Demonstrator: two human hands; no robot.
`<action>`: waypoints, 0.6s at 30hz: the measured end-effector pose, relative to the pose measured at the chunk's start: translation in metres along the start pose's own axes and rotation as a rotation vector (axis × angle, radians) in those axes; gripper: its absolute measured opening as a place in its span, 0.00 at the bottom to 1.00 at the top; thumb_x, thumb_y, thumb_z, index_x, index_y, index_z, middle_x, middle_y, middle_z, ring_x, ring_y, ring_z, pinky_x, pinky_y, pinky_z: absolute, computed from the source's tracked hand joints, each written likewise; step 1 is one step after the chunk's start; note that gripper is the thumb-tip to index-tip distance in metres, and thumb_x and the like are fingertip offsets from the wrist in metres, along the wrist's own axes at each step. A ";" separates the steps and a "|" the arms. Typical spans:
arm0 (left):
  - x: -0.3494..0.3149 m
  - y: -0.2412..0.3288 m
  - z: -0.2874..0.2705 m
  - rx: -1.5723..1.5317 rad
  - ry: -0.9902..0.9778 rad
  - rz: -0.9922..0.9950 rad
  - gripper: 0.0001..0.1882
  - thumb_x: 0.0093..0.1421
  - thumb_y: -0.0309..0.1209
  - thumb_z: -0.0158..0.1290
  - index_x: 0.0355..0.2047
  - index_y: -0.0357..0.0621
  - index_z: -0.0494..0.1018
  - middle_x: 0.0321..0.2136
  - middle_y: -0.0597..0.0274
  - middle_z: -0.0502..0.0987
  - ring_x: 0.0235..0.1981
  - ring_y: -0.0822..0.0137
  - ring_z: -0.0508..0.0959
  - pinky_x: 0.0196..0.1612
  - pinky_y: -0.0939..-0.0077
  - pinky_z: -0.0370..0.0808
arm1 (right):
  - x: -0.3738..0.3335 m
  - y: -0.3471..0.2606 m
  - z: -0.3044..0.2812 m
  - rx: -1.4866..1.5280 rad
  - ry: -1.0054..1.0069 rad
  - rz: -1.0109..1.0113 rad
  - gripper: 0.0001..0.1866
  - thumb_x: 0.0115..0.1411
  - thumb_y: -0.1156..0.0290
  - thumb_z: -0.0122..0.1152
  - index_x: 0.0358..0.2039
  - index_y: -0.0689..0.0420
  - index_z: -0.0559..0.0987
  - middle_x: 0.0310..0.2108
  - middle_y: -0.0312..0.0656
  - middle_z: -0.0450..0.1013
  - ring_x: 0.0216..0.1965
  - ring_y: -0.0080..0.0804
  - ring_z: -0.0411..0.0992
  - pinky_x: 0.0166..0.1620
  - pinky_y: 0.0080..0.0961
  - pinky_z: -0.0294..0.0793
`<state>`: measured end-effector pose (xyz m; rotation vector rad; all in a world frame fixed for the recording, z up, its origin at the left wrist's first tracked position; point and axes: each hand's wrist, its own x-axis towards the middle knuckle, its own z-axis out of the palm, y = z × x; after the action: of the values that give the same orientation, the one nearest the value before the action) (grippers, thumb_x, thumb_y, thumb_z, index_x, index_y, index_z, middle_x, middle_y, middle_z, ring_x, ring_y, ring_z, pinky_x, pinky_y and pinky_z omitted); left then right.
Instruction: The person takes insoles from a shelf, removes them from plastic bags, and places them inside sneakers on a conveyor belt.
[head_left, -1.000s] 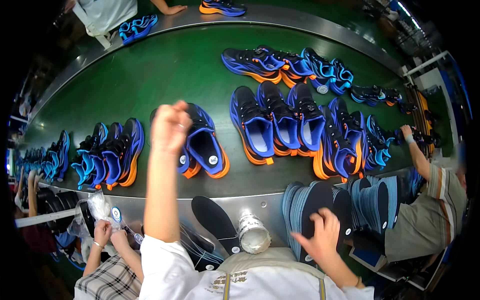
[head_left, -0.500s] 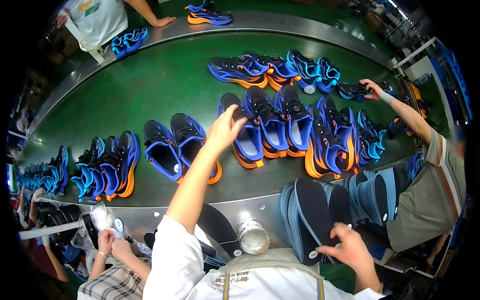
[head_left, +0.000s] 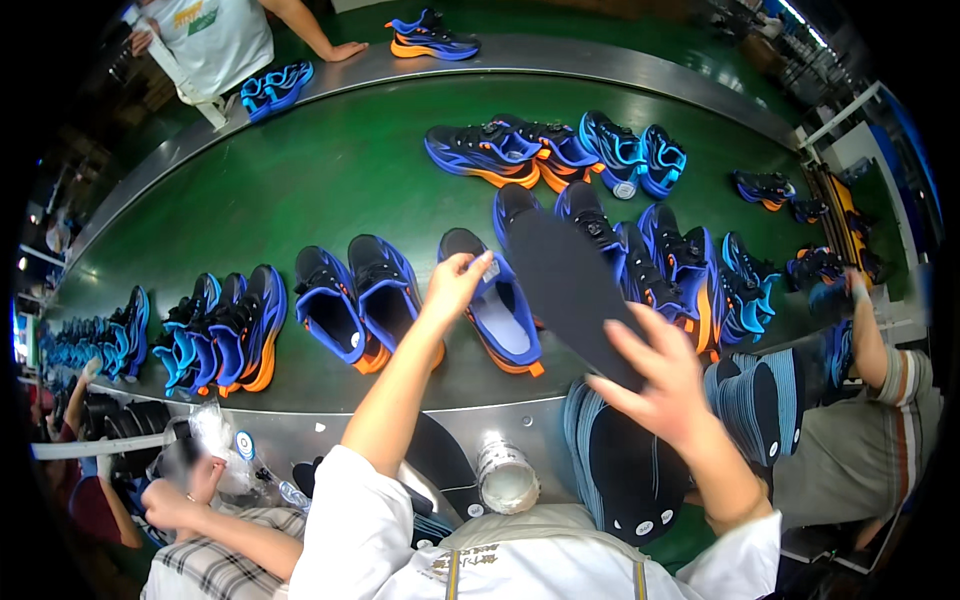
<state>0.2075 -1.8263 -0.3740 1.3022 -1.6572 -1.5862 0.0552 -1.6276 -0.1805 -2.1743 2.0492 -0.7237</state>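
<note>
My left hand (head_left: 455,295) pinches the tongue of a black, blue and orange sneaker (head_left: 463,242) whose opening faces me, with a pale lining inside. In my right hand (head_left: 655,375) is a dark insole (head_left: 568,280), held near its heel end and tilted above the row of shoes; it is slightly blurred. The insole partly covers the sneakers right beside the one I touch. Below my right hand stands a stack of black insoles with blue-grey edges (head_left: 625,470), white round stickers at their heels.
A green conveyor belt (head_left: 260,190) with a metal edge carries several more sneakers, a pair (head_left: 385,262) just left of my hand. A white roll (head_left: 507,478) stands near my body. Another insole stack (head_left: 745,405) is at the right. Co-workers work on both sides and across.
My right hand has lifted an insole from the stack and carried it up over the shoes. My left hand has drawn one sneaker away from its neighbours, nearer to me. The right co-worker's arm has pulled back.
</note>
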 end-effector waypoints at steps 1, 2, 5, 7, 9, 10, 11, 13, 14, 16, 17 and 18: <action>-0.008 -0.002 0.003 -0.040 0.028 0.021 0.29 0.53 0.50 0.51 0.37 0.30 0.72 0.23 0.57 0.74 0.26 0.71 0.72 0.31 0.78 0.68 | -0.001 0.007 0.028 0.007 -0.016 -0.016 0.20 0.42 0.66 0.65 0.36 0.59 0.76 0.46 0.50 0.66 0.35 0.42 0.67 0.39 0.30 0.68; -0.016 -0.001 0.001 -0.036 0.039 -0.005 0.28 0.53 0.49 0.51 0.38 0.30 0.71 0.22 0.58 0.74 0.25 0.72 0.71 0.30 0.78 0.68 | -0.001 0.009 0.047 -0.055 -0.077 -0.055 0.12 0.44 0.67 0.62 0.28 0.59 0.77 0.44 0.49 0.67 0.31 0.39 0.66 0.36 0.30 0.68; -0.027 0.001 0.000 -0.016 0.087 -0.059 0.27 0.54 0.48 0.51 0.37 0.30 0.72 0.20 0.60 0.72 0.22 0.73 0.70 0.27 0.80 0.66 | -0.010 0.009 0.058 -0.208 -0.295 -0.107 0.06 0.40 0.72 0.57 0.20 0.62 0.76 0.39 0.46 0.70 0.31 0.36 0.66 0.34 0.28 0.68; -0.032 -0.004 -0.004 0.002 0.126 -0.094 0.27 0.54 0.48 0.51 0.36 0.31 0.72 0.18 0.61 0.71 0.21 0.74 0.69 0.25 0.80 0.65 | -0.004 0.011 0.073 -0.211 -0.323 -0.133 0.06 0.40 0.73 0.56 0.20 0.61 0.76 0.37 0.46 0.71 0.32 0.36 0.67 0.35 0.28 0.68; -0.030 0.000 -0.003 0.002 0.089 -0.054 0.26 0.54 0.48 0.50 0.34 0.31 0.73 0.15 0.63 0.69 0.18 0.75 0.67 0.23 0.80 0.63 | 0.004 0.016 0.093 -0.257 -0.405 -0.158 0.07 0.41 0.72 0.53 0.20 0.60 0.77 0.30 0.45 0.71 0.35 0.36 0.68 0.38 0.27 0.67; -0.029 0.003 -0.001 -0.014 0.071 -0.017 0.25 0.55 0.48 0.50 0.30 0.33 0.73 0.13 0.66 0.66 0.17 0.76 0.64 0.22 0.79 0.61 | 0.004 0.020 0.109 -0.273 -0.449 -0.117 0.07 0.41 0.72 0.53 0.20 0.60 0.77 0.29 0.44 0.71 0.35 0.36 0.68 0.39 0.27 0.67; -0.028 0.001 -0.003 -0.016 0.076 -0.023 0.25 0.55 0.48 0.50 0.30 0.33 0.73 0.13 0.66 0.66 0.17 0.76 0.64 0.22 0.79 0.61 | 0.010 0.017 0.119 -0.277 -0.496 -0.085 0.07 0.40 0.73 0.54 0.21 0.60 0.77 0.28 0.43 0.71 0.36 0.35 0.68 0.39 0.27 0.67; -0.025 -0.003 -0.006 -0.014 0.012 -0.055 0.24 0.55 0.48 0.49 0.26 0.34 0.73 0.13 0.67 0.65 0.17 0.78 0.62 0.21 0.80 0.59 | 0.017 0.016 0.123 -0.237 -0.551 -0.085 0.07 0.41 0.73 0.53 0.21 0.60 0.77 0.28 0.42 0.71 0.36 0.34 0.68 0.39 0.26 0.67; -0.026 -0.001 -0.006 -0.068 0.053 -0.047 0.23 0.55 0.47 0.50 0.24 0.34 0.72 0.13 0.69 0.64 0.17 0.79 0.60 0.21 0.80 0.58 | 0.020 0.012 0.123 -0.197 -0.602 -0.079 0.07 0.41 0.73 0.53 0.21 0.59 0.77 0.28 0.41 0.71 0.36 0.34 0.67 0.39 0.26 0.67; -0.026 -0.002 -0.008 -0.110 0.090 -0.062 0.23 0.55 0.47 0.51 0.25 0.33 0.72 0.13 0.70 0.63 0.17 0.80 0.61 0.20 0.81 0.58 | 0.019 0.013 0.116 -0.198 -0.558 -0.175 0.06 0.42 0.72 0.53 0.20 0.60 0.77 0.30 0.41 0.72 0.34 0.34 0.68 0.37 0.26 0.68; -0.027 0.000 -0.007 -0.127 0.104 -0.076 0.23 0.55 0.46 0.51 0.26 0.33 0.73 0.13 0.71 0.63 0.17 0.80 0.61 0.20 0.82 0.58 | 0.019 0.015 0.113 -0.209 -0.504 -0.271 0.07 0.44 0.71 0.53 0.18 0.61 0.76 0.33 0.42 0.73 0.32 0.34 0.68 0.35 0.25 0.68; -0.029 0.002 -0.005 -0.130 0.107 -0.079 0.23 0.55 0.46 0.51 0.26 0.33 0.73 0.13 0.71 0.63 0.17 0.80 0.61 0.20 0.82 0.58 | 0.020 0.018 0.113 -0.206 -0.518 -0.249 0.07 0.44 0.72 0.52 0.19 0.61 0.76 0.34 0.43 0.73 0.31 0.35 0.68 0.34 0.26 0.69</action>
<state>0.2233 -1.8032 -0.3638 1.3749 -1.4303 -1.6118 0.0814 -1.6785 -0.2814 -2.4192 1.6662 0.0564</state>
